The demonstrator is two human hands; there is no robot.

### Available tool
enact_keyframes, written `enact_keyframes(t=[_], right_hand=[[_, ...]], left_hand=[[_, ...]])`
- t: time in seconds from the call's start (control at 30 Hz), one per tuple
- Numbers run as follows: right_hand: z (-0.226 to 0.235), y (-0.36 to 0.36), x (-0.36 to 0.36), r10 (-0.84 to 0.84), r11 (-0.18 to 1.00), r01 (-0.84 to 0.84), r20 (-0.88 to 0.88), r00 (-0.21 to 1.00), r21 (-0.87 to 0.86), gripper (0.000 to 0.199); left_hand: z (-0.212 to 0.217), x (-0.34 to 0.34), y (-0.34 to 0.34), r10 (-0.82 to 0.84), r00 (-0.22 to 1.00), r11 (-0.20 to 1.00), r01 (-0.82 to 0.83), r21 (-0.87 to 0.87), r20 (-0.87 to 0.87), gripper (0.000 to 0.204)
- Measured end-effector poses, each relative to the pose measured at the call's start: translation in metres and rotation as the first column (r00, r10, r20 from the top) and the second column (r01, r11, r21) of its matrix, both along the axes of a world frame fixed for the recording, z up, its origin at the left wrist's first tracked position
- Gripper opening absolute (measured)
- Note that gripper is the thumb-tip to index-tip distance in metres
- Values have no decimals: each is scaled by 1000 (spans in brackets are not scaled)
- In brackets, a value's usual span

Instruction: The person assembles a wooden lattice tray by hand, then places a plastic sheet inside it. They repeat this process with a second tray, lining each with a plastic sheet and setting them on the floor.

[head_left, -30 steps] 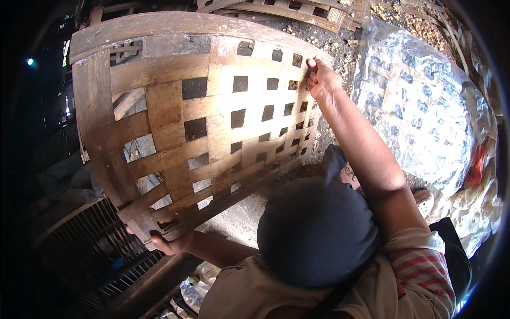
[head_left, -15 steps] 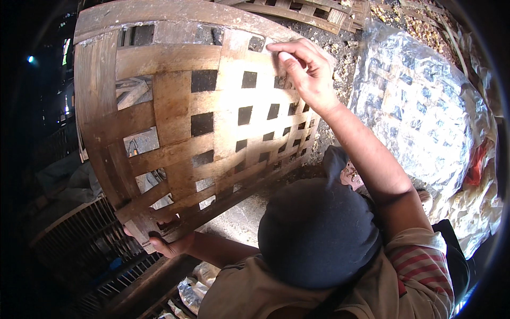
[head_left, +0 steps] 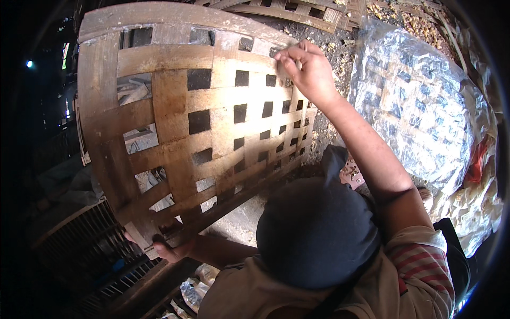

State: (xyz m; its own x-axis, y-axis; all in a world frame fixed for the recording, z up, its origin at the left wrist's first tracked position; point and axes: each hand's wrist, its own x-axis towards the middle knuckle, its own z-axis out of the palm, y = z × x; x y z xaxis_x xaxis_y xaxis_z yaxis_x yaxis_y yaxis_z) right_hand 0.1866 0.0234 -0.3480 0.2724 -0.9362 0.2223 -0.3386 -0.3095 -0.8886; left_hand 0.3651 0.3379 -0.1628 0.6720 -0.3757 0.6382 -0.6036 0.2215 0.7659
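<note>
A large panel of woven flat bamboo strips (head_left: 170, 109), with square gaps and a curved rim, stands tilted before me. Pale residue clings to its upper rim, and sunlight brightens its middle. My left hand (head_left: 172, 251) is closed round the lower left corner, its thumb on the near side; part of the hand is behind the strips. At the upper right rim is my right hand (head_left: 313, 74), with fingers curled and thumb and forefinger pinched against the weave. Whatever lies between those fingertips is too small to make out.
Crumpled clear plastic sheeting (head_left: 411, 106) covers another lattice at the right. More woven strips (head_left: 297, 13) lie at the far edge, beside yellowish crumbs (head_left: 409, 26) on the ground. A dark slatted rack (head_left: 74, 228) stands at the lower left. A dark cap (head_left: 319, 234) fills the lower middle.
My right hand has shifted slightly down and right along the rim, its fingers curling tighter. The panel's upper left edge has moved a little to the right. My left hand keeps its grip.
</note>
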Motion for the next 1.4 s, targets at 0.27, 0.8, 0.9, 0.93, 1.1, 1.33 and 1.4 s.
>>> enact_keyframes(t=[0.27,0.8,0.9,0.93,1.1,1.33,1.4], right_hand=[[23,13,9,85,962,-132,198,976,239,17],[90,5,41,42,954,69,358,933,-293,24],[99,-1,35,94,984,-146,404,910,99,20],[102,-6,34,91,957,-212,490,867,197,24],[119,-31,27,205,672,-614,693,691,414,28],[135,-18,31,-129,589,-526,714,688,613,26],[122,-15,37,-227,589,-524,748,623,615,21]], left_hand=[[2,-14,-7,83,988,996,-80,24,-127,75],[2,-33,-42,56,993,998,-60,29,108,82],[1,-35,-40,133,991,991,-133,-21,-10,81],[-1,-33,-35,133,991,991,-133,9,-9,81],[-18,-11,2,140,990,990,-140,-4,-12,79],[-6,-24,-9,172,984,983,-174,59,35,79],[-11,-34,-30,249,968,967,-251,-51,-35,81]])
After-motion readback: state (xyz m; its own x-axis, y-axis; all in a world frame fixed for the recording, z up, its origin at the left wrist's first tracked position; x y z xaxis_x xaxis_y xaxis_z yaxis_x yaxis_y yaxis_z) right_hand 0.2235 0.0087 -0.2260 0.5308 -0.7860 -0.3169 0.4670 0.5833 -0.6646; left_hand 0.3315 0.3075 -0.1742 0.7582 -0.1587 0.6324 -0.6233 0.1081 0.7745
